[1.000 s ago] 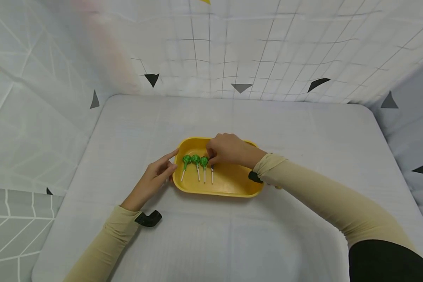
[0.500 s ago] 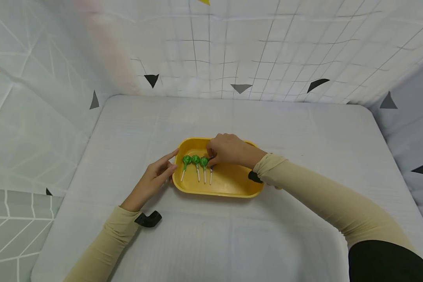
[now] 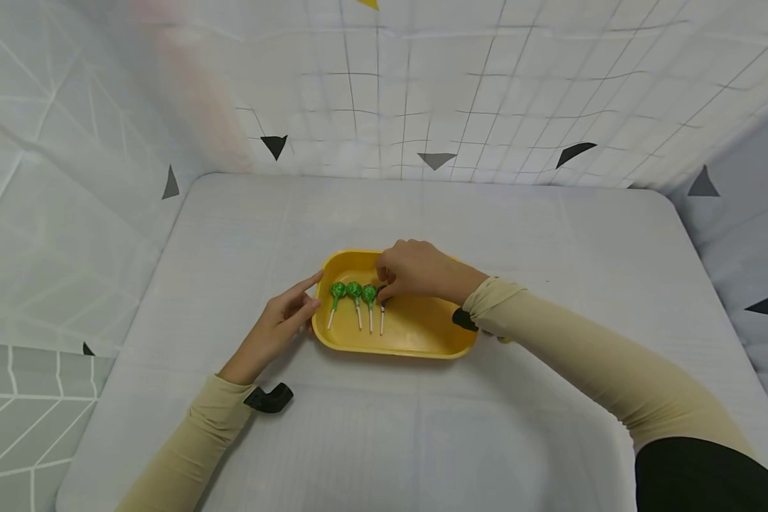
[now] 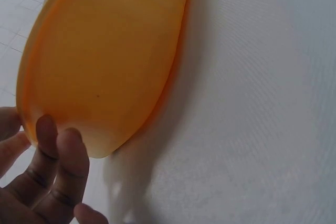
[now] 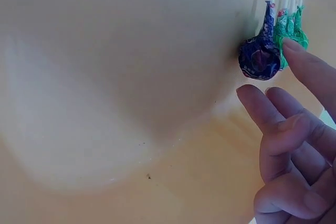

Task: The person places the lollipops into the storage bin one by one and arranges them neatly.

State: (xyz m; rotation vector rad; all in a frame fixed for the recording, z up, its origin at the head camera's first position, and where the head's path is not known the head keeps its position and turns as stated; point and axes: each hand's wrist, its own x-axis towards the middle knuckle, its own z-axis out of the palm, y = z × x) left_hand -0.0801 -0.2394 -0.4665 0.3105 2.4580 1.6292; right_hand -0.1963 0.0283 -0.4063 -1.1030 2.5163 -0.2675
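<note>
A yellow tray (image 3: 422,345) lies on the table with three green-wrapped lollipops (image 3: 354,290) side by side at its left. To their right is a dark purple-wrapped lollipop (image 5: 260,59), its white stick pointing toward the person. My right hand (image 3: 419,270) reaches over it; in the right wrist view the thumb is beside its head and the other fingertips are just below, with a small gap. My left hand (image 3: 281,323) touches the tray's left end with outstretched index finger and thumb. The left wrist view shows fingertips (image 4: 71,140) against the tray's end.
A white cloth covers the table (image 3: 371,441). White curtains (image 3: 384,85) with a line pattern and dark triangles stand behind it and at both sides. A black strap end (image 3: 269,398) sticks out from the left cuff.
The dark lollipop's stick has shifted slightly left, nearer to the green ones. More of its head shows beside the right fingers. The left hand stays at the tray's end.
</note>
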